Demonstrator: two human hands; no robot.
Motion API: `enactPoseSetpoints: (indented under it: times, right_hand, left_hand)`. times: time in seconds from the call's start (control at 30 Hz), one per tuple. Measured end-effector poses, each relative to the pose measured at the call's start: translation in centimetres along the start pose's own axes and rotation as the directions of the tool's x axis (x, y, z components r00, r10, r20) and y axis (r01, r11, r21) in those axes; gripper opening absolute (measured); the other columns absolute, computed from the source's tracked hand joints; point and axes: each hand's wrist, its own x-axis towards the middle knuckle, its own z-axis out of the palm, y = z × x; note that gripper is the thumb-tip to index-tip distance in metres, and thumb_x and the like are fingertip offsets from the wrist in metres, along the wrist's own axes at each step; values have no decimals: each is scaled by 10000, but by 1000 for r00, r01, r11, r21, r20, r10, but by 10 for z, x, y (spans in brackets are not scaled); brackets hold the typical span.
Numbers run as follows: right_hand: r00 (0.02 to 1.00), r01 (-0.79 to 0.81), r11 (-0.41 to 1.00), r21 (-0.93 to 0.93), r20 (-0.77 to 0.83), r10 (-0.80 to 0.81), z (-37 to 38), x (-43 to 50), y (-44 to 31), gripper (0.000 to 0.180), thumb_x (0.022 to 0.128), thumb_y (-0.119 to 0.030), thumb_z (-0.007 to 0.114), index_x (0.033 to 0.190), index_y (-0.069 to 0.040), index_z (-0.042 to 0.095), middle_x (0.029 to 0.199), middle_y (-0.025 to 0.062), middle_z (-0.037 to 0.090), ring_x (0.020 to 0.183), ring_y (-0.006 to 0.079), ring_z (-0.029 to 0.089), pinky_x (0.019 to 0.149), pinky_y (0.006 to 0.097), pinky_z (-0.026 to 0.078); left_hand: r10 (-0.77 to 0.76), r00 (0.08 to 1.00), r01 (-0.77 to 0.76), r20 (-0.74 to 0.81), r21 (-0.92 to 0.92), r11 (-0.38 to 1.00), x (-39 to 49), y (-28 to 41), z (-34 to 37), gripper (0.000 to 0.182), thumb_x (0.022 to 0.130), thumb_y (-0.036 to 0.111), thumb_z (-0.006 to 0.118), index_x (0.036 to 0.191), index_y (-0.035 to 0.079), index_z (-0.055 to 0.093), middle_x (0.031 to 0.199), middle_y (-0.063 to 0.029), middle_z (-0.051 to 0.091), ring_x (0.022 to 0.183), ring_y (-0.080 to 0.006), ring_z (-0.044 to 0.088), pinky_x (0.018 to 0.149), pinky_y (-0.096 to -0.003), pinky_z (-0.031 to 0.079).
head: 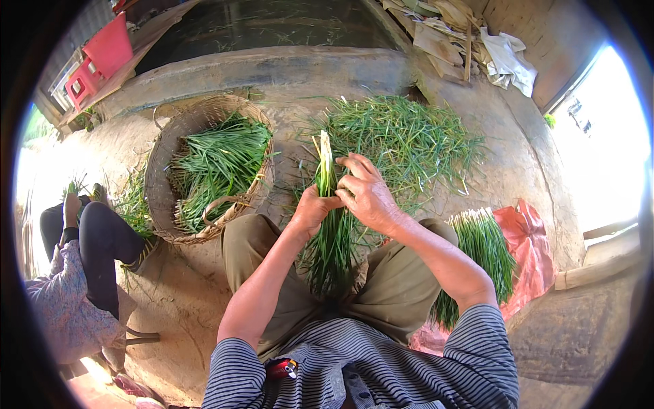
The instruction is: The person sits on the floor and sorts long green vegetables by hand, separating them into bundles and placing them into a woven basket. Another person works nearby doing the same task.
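Observation:
My left hand (pixel 312 210) is wrapped around a bunch of garlic chives (pixel 325 163) above my lap. Its pale stem ends point away from me, and the green leaves hang down between my knees. My right hand (pixel 369 193) is at the bunch's right side, thumb and forefinger close to my left thumb; whether they pinch a leaf cannot be made out. Beyond it spreads a loose heap of green leaves (pixel 398 140) on the concrete floor. By my right knee, a neat stack of chives (pixel 483 250) lies on a red plastic sheet (pixel 534 245), pale ends facing away.
A woven basket (pixel 159 204) holding chives (pixel 225 153) stands ahead of my left knee. Another person (pixel 76 286) sits at left, greens in one hand. A low concrete ledge (pixel 265 69) borders a dark basin (pixel 276 25). Pink plastic chair (pixel 107 46) far left; wood scraps (pixel 439 43) far right.

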Motion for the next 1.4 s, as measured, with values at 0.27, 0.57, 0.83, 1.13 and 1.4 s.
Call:
enactPoseSetpoints:
  times: [0.27, 0.57, 0.83, 1.13, 1.4]
  right_hand:
    - [973, 215, 951, -222, -38, -229, -17, 7, -2, 113, 762, -69, 677, 768, 7, 594, 1353, 161, 515, 1329, 375, 412, 1046, 494, 400]
    - [963, 25, 925, -378, -239, -124, -83, 40, 71, 103, 816, -59, 610, 728, -32, 565, 1282, 145, 592, 1234, 303, 522, 1035, 420, 449]
    - [970, -235, 888, 394, 39, 239, -62, 6, 37, 314, 850, -221, 725, 1067, -1, 671, 1033, 156, 680, 870, 258, 682, 776, 375, 547]
    - [989, -147, 946, 289, 58, 135, -26, 27, 9, 124, 861, -97, 658, 818, 10, 613, 678, 69, 542, 586, 144, 501, 553, 311, 433]
    - [923, -380, 738, 558, 173, 344, -13, 13, 11, 215, 843, -159, 742, 874, 38, 663, 690, 68, 643, 633, 74, 539, 580, 296, 469]
  left_hand:
    - [-33, 999, 34, 38, -21, 999, 3, -7, -2, 339, 805, -42, 683, 1129, -5, 592, 996, -59, 659, 885, -145, 639, 777, -304, 527]
    - [-113, 993, 112, 47, 32, 993, 2, -11, -6, 214, 804, -21, 726, 993, 26, 638, 877, -64, 670, 787, -181, 659, 713, -342, 546]
    - [-116, 993, 116, 31, -13, 993, 3, -7, 1, 184, 793, -38, 730, 940, 26, 639, 858, -53, 667, 740, -167, 659, 663, -328, 550]
    - [-141, 987, 137, 75, 49, 989, 0, -10, -7, 241, 795, -15, 729, 1018, 25, 645, 857, -52, 662, 777, -170, 656, 708, -348, 551]
    - [-157, 985, 155, 77, 32, 987, 0, -13, -2, 237, 808, -26, 713, 1030, 10, 637, 896, -57, 663, 790, -164, 655, 719, -327, 545]
